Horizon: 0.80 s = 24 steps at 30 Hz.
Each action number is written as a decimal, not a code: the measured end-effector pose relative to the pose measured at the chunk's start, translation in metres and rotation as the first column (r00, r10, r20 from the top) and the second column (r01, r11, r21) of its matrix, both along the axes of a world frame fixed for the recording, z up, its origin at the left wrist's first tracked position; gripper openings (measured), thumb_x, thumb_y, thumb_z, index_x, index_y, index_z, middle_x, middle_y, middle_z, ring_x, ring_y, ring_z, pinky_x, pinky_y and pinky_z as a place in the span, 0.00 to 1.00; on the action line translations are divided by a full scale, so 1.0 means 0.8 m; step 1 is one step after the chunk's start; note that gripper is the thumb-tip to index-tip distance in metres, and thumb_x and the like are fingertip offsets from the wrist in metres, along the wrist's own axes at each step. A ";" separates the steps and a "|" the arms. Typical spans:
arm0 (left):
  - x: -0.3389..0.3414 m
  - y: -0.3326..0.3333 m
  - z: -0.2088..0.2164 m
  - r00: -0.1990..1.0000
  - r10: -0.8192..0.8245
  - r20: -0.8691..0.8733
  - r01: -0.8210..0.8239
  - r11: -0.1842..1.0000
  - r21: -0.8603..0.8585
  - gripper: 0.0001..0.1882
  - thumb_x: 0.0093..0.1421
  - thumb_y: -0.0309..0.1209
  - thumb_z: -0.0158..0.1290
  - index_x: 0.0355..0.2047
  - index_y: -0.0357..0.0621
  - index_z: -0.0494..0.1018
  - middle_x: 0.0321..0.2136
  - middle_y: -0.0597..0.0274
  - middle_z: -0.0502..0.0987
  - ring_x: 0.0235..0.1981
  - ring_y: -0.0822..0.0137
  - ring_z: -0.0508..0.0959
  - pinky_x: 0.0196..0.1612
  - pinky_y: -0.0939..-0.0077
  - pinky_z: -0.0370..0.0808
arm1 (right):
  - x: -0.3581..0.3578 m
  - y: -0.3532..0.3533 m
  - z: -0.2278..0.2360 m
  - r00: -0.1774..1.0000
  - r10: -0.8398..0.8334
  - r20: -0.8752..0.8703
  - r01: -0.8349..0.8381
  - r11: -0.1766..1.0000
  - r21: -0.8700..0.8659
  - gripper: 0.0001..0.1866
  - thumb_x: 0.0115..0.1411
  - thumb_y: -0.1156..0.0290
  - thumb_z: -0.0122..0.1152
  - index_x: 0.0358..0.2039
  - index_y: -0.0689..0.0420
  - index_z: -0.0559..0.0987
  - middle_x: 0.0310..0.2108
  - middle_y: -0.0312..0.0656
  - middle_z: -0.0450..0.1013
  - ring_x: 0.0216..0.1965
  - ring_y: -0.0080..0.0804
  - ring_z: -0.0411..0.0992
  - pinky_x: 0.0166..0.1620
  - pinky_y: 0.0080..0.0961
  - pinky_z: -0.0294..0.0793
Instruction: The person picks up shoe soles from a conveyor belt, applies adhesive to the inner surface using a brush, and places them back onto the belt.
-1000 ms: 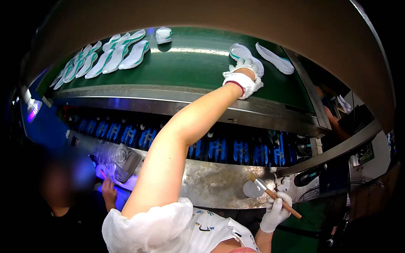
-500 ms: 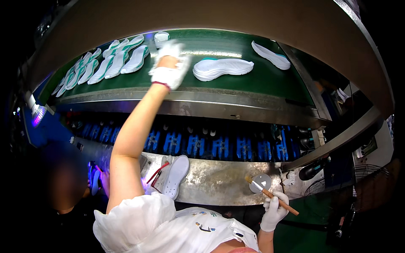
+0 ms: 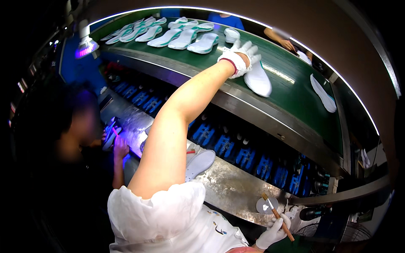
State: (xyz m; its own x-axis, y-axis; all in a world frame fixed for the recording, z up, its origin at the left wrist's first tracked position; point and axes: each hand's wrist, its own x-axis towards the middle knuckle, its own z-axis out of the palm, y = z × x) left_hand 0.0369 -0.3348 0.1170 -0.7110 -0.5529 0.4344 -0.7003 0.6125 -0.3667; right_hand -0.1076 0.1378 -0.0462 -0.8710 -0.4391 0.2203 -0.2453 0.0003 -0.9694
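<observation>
My left hand (image 3: pixel 242 57), in a white glove, reaches out over the green conveyor belt (image 3: pixel 291 103). Its fingers are spread and rest at the far end of a white shoe sole (image 3: pixel 258 80) with green trim; whether the palm presses on it is hidden. Low on the right, my right hand (image 3: pixel 273 234), also gloved, grips the wooden handle of a brush (image 3: pixel 280 222). The bristles are up, over a round pale cup (image 3: pixel 262 205) of white stuff on the metal bench. A pale sole or insole (image 3: pixel 201 163) with small holes lies on that bench, partly behind my left arm.
Several white-and-green soles (image 3: pixel 181 40) lie in rows on the belt's left; another sole (image 3: pixel 322 93) is at its right. Blue shoe holders (image 3: pixel 244 158) line the slot below. At left a person (image 3: pixel 120 147) works under a purple lamp (image 3: pixel 86 46); more people stand across the belt.
The view has tilted. My left hand has moved right onto the sole, which now points toward me instead of lying sideways. My right hand still holds the brush near the cup.
</observation>
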 end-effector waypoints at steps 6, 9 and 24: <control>-0.021 0.098 -0.027 0.906 -0.208 -0.369 0.379 0.788 0.485 0.28 0.58 0.55 0.41 0.43 0.44 0.73 0.41 0.46 0.72 0.46 0.49 0.71 0.53 0.61 0.64 | -0.022 -0.009 0.000 0.989 0.137 -0.054 -0.134 0.990 0.048 0.09 0.61 0.70 0.46 0.36 0.61 0.71 0.22 0.35 0.66 0.19 0.14 0.61 0.21 0.09 0.57; -0.049 0.116 -0.051 0.906 -0.020 -0.422 0.262 0.810 0.525 0.22 0.57 0.46 0.45 0.40 0.40 0.73 0.41 0.46 0.72 0.46 0.50 0.71 0.54 0.60 0.64 | -0.023 -0.022 0.012 0.975 0.074 -0.209 -0.049 0.991 0.121 0.14 0.57 0.66 0.57 0.38 0.64 0.74 0.23 0.41 0.71 0.21 0.25 0.67 0.23 0.21 0.67; 0.015 0.148 -0.039 0.753 0.277 -0.597 -0.114 0.948 0.297 0.20 0.54 0.40 0.48 0.42 0.40 0.70 0.47 0.44 0.68 0.49 0.48 0.69 0.51 0.60 0.67 | -0.069 -0.007 0.016 0.452 0.352 -0.819 0.059 0.905 0.421 0.13 0.61 0.65 0.51 0.37 0.61 0.75 0.30 0.42 0.73 0.30 0.31 0.72 0.33 0.25 0.72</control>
